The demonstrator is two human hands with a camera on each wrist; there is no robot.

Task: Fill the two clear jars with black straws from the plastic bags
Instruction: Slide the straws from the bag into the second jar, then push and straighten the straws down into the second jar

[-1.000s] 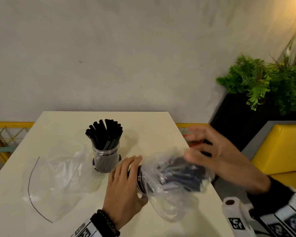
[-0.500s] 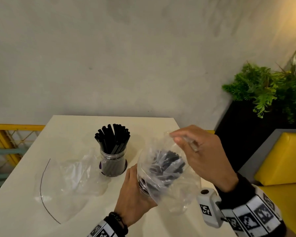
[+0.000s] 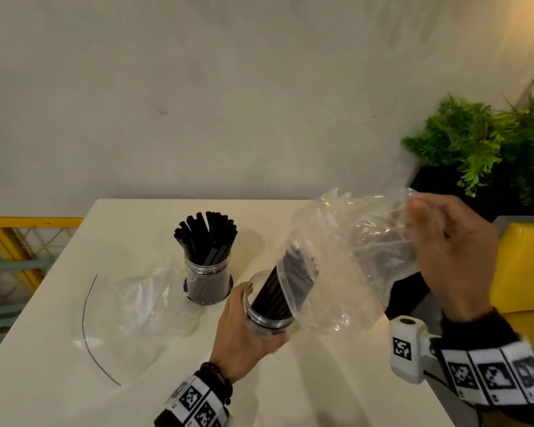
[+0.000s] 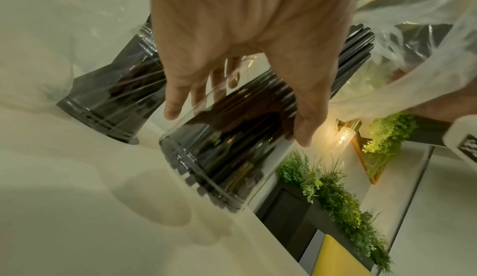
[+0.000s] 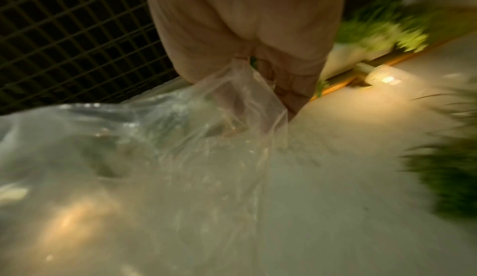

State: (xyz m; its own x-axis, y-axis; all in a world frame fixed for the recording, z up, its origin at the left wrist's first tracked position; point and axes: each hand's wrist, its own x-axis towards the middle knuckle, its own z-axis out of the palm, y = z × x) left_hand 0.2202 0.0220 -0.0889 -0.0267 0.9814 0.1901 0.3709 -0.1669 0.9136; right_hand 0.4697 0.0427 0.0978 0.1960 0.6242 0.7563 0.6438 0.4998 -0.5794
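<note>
My left hand (image 3: pixel 247 331) (image 4: pixel 240 88) grips a clear jar (image 3: pixel 267 320) (image 4: pixel 227 158), tilted toward the right, near the table's front. A bundle of black straws (image 3: pixel 279 291) (image 4: pixel 343 55) sticks out of its mouth, with its upper end still inside a clear plastic bag (image 3: pixel 352 257) (image 4: pixel 418 41). My right hand (image 3: pixel 444 251) (image 5: pixel 258 72) pinches the far end of that bag (image 5: pixel 206 117) and holds it up and to the right. A second clear jar (image 3: pixel 208 282) (image 4: pixel 116 88) packed with black straws (image 3: pixel 207 235) stands upright behind.
An empty clear bag (image 3: pixel 121 312) lies flat on the cream table (image 3: pixel 59 380) to the left. The table's right edge runs close to my right wrist. A black planter with green plants (image 3: pixel 487 149) and a yellow seat (image 3: pixel 524 266) are at the right.
The jar went from lying sideways to tilted upward in my left hand. My right hand lifted the bag's end up and to the right, and the straws slid into the jar.
</note>
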